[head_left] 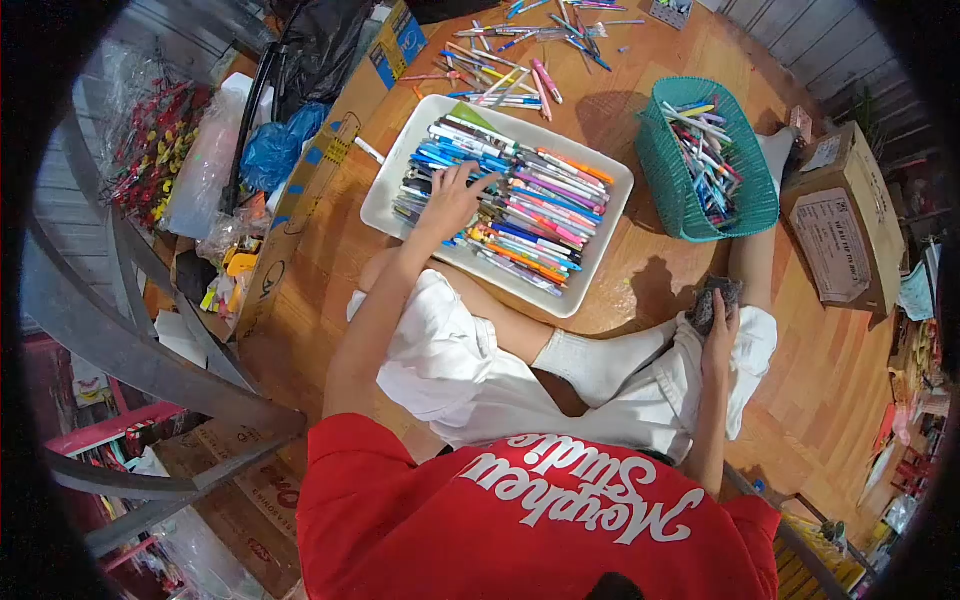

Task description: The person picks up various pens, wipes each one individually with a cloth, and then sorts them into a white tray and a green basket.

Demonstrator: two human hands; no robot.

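From the head camera, the person sits on the wooden floor (330, 250), and the left hand (452, 197) lies on the heap of pens (520, 205) in the white tray (385, 200) in front of the knees, fingers spread in a loose, open grip that touches the pens without closing on any. The right hand (718, 325) rests on the right knee, its grip closed around a dark grey cloth (708, 298). A green basket (672, 170) with more pens stands just to the right of the tray, and a cardboard box (845, 225) lies further right.

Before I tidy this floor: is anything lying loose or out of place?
Yes: loose pens lie scattered on the bare floor beyond the white tray, outside it and the green basket.
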